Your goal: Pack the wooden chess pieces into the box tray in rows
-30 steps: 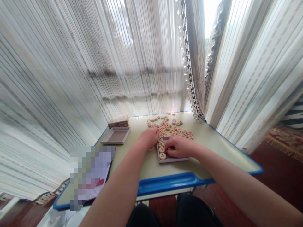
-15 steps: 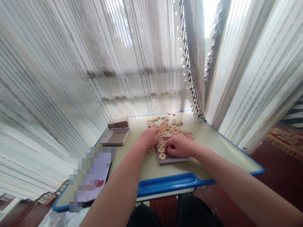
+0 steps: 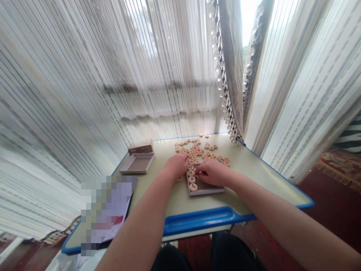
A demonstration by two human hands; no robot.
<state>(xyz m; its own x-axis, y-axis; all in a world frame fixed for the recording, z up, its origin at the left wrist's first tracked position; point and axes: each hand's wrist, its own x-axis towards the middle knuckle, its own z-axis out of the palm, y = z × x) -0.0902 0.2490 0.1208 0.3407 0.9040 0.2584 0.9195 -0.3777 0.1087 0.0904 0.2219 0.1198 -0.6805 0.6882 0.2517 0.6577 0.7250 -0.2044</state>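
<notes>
Right hand (image 3: 213,173) edged forward, disc column (image 3: 192,180) just left of it.

Just below the centre of the frame I see black Chinese characters, one to a disc, on the column of round pieces (image 3: 192,180) along the left side of my shallow box (image 3: 207,192) — too small for me to read surely. Higher up, the loose pieces (image 3: 200,153) carry characters too, many red, some black. Left of centre, the carton (image 3: 141,146) shows marks I cannot make out — and the lower-left sheet (image 3: 120,201) is pixelated.
</notes>
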